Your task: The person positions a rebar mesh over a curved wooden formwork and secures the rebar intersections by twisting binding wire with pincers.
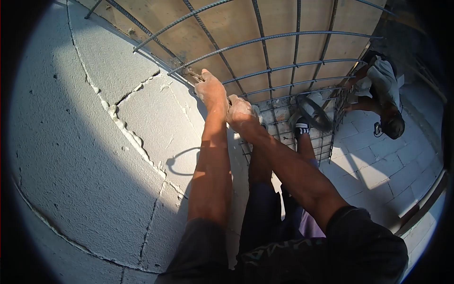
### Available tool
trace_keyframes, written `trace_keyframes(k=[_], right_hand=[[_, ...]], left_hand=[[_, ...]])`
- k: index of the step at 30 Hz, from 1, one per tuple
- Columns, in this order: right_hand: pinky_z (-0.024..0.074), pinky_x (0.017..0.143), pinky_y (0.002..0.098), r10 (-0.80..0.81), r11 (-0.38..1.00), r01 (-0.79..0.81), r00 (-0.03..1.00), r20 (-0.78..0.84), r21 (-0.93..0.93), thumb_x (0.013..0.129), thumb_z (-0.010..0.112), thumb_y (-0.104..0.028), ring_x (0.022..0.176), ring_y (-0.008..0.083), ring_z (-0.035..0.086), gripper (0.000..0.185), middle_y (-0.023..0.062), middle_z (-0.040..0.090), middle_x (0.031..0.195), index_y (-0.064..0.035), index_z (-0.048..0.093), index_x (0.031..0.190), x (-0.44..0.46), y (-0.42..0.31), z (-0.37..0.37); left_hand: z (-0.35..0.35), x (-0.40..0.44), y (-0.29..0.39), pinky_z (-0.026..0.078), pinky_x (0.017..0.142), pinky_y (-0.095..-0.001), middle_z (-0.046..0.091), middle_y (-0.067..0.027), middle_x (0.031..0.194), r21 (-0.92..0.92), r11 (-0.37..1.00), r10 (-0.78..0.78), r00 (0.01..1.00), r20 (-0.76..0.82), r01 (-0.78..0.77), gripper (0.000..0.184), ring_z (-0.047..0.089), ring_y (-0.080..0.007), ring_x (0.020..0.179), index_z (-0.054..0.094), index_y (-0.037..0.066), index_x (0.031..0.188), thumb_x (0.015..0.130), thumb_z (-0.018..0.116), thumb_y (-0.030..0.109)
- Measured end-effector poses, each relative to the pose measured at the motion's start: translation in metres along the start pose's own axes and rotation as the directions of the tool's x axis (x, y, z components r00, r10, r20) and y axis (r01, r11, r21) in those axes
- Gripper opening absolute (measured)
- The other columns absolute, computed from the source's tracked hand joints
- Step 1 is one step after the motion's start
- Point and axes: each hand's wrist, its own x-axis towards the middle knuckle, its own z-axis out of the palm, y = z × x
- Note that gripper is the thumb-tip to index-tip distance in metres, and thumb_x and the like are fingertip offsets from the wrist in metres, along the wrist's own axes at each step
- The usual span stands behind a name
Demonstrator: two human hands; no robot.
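My left hand [211,92] is closed around a short rusty metal tool [195,75] that looks like pincers; most of it is hidden by the fingers. Its tip meets the end of a bent horizontal rebar [227,48] at the edge of the rebar grid. Just below and to the right, my right hand [241,113] is closed in a fist. A dark bit of metal shows between the two hands, but what the right fist holds is hidden. Both hands have pale dust on them.
Pale block wall [127,156] with mortar joints rises on the left. Behind the rebar stands a wooden panel [279,52]. Below lie more mesh and a dark coil [314,113] near my shoe [301,127]. Another person [383,85] bends at the right, hands by the mesh.
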Motion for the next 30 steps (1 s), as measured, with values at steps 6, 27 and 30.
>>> trace_keyframes(k=[6,27,30], right_hand=[[0.0528,0.06,0.0399,-0.146,0.975,0.073,0.922,0.358,0.209,0.092,0.064,-0.05,0.069,0.0283,0.066,0.049,0.0139,0.064,0.075,-0.001,0.064,0.091,0.006,0.008,-0.032],[0.052,0.061,0.0432,-0.449,0.869,0.458,0.889,-0.088,0.186,0.091,0.066,-0.039,0.068,0.03,0.066,0.034,0.0122,0.066,0.079,-0.0056,0.062,0.09,0.017,0.043,0.023],[0.0438,0.049,0.0267,-0.162,0.85,-0.184,0.801,0.577,0.494,0.094,0.067,-0.041,0.057,0.0108,0.056,0.034,-0.0016,0.055,0.067,-0.0102,0.059,0.084,0.008,0.029,-0.015]], left_hand=[[-0.042,-0.004,-0.003,0.049,0.052,-0.0269,0.051,-0.0052,0.075,-0.204,0.978,0.112,0.943,0.312,-0.049,0.053,0.054,-0.0131,0.059,0.05,0.001,0.1,0.087,0.074,0.046],[-0.01,0.035,-0.04,0.051,0.05,-0.0377,0.058,-0.0115,0.069,0.415,0.909,0.099,0.99,-0.103,-0.048,0.047,0.059,-0.0247,0.055,0.059,-0.002,0.091,0.098,0.055,0.044],[-0.045,-0.002,0.002,0.055,0.057,-0.0378,0.063,-0.0122,0.079,0.28,0.959,0.016,0.991,0.136,-0.053,0.045,0.065,-0.0239,0.066,0.059,0.0,0.1,0.096,0.061,0.044]])
